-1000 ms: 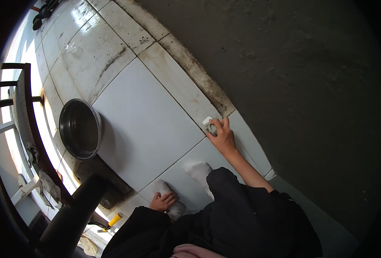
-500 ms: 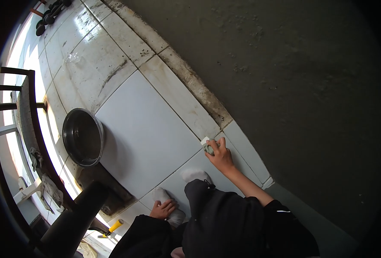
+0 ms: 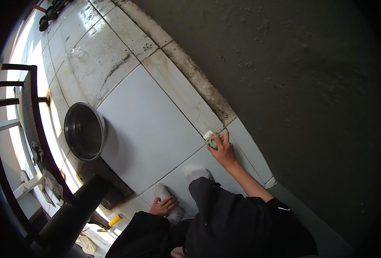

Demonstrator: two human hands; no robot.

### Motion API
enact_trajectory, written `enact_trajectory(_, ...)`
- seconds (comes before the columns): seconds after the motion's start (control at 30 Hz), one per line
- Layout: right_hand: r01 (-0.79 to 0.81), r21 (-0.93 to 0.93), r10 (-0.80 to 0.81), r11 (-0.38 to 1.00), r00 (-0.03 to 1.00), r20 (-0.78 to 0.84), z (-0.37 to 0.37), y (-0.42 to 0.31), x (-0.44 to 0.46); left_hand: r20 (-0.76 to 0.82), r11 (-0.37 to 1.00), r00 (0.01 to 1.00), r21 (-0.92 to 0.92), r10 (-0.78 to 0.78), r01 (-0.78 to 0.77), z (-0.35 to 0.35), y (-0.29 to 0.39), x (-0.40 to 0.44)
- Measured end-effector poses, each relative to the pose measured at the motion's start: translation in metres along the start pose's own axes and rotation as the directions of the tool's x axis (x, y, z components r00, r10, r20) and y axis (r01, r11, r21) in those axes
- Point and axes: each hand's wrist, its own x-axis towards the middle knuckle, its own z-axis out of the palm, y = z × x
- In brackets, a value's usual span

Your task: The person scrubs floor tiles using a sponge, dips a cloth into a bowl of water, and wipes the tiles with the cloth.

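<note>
The left hand (image 3: 164, 205) lies over a pale sock (image 3: 176, 214) on one foot, fingers loosely bent; whether it grips cannot be told. Near it is a yellow-handled tool (image 3: 115, 220). Farther forward, the right hand (image 3: 222, 146) holds a pale pad (image 3: 208, 134) between bent fingers, down at the tile floor (image 3: 145, 129) near a joint. Beyond, to the left, a dark basin (image 3: 103, 127) stands beside a dark frame (image 3: 30, 103). Stained tiles (image 3: 87, 69) lie farthest off.
</note>
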Motion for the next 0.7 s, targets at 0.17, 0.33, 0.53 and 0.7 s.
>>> enact_trajectory(0.17, 0.026, -0.006, -0.026, 1.000, 0.999, 0.020, -0.004, -0.009, 0.038, -0.048, 1.000, 0.999, -0.025, 0.013, -0.014, 0.008, 0.001, 0.000)
enact_trajectory(0.33, -0.087, 0.150, 0.120, 0.985, 0.967, -0.226, -0.012, 0.006, 0.024, -0.012, 1.000, 1.000, 0.007, 0.002, -0.002, 0.007, 0.000, -0.001)
enact_trajectory(0.53, 0.025, 0.012, -0.024, 1.000, 0.999, -0.038, -0.014, 0.003, -0.006, -0.020, 1.000, 1.000, -0.025, -0.006, 0.006, -0.001, 0.001, 0.001)
enact_trajectory(0.7, -0.012, -0.023, 0.009, 1.000, 0.989, -0.148, -0.003, 0.015, 0.007, -0.042, 1.000, 0.999, -0.029, 0.007, -0.008, 0.004, 0.001, -0.001)
